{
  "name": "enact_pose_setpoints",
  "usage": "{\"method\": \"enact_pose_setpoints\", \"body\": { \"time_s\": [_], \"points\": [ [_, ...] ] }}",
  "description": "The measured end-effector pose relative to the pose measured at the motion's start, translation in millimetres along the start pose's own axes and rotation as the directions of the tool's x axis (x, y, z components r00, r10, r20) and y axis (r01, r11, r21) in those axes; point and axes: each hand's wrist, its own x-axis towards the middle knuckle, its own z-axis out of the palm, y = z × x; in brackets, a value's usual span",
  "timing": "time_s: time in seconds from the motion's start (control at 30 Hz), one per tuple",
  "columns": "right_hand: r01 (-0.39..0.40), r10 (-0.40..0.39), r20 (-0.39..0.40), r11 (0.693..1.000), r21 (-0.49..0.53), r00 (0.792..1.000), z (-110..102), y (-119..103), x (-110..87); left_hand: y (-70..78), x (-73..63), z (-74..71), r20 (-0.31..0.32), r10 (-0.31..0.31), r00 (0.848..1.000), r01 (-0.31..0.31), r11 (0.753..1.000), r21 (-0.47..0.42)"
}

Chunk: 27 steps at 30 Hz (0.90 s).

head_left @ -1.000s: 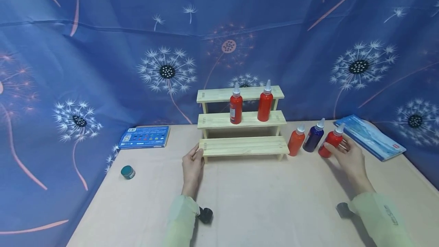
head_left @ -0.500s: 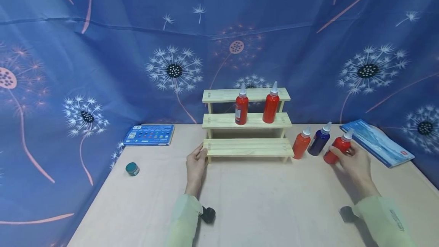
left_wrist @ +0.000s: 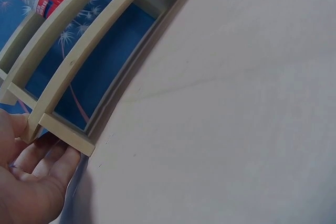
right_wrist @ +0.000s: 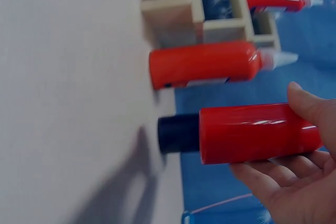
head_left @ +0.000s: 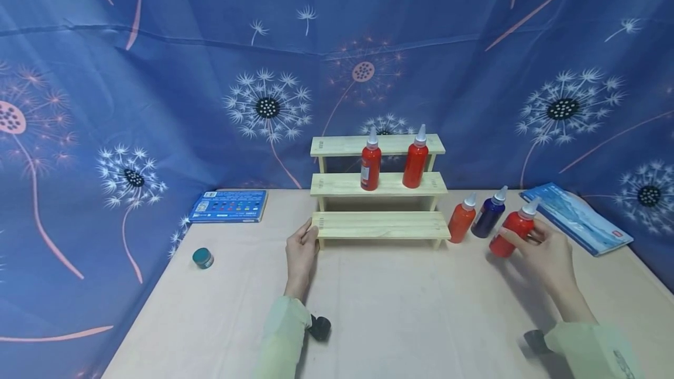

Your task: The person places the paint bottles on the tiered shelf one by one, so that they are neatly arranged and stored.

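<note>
My right hand grips a red squeeze bottle with a pale pointed cap. In the right wrist view this red bottle is held clear of the tabletop, thumb on one side and fingers on the other. Behind it stands a dark blue bottle, partly hidden in that view. An orange-red bottle stands beside the right end of a three-tier wooden shelf. At the shelf's lowest left end, my left hand holds the board, its thumb against the edge and fingers underneath.
Two red bottles stand on the middle tier. A blue box lies at the back left, with a small teal jar in front of it. A blue pad lies at the back right, against the dandelion-print cloth.
The right hand has lifted the red bottle off the table and brought it slightly nearer. The left hand stays on the shelf. The head view shifted slightly earlier.
</note>
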Motion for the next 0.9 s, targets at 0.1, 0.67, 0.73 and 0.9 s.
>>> {"method": "enact_pose_setpoints", "body": {
  "time_s": [0.1,0.67,0.73,0.9],
  "points": [
    [0.033,-0.033,-0.005,0.999,-0.002,0.999,1,-10,-7.0,0.2,0.5,0.0,-0.011,-0.011,1.000,0.011,1.000,0.005],
    [0.185,-0.189,0.055,0.980,0.066,0.980,30,-54,-25.6,-1.0,1.7,1.8,-0.009,-0.006,1.000,0.006,1.000,-0.013],
    [0.198,-0.202,0.056,0.978,0.066,0.978,34,-57,-25.9,-1.3,2.0,1.8,-0.006,-0.008,1.000,0.008,1.000,-0.014],
    [0.234,-0.239,0.053,0.968,0.088,0.970,46,-63,-25.6,-2.3,2.2,1.9,-0.001,-0.010,1.000,0.010,1.000,-0.008]
  ]
}}
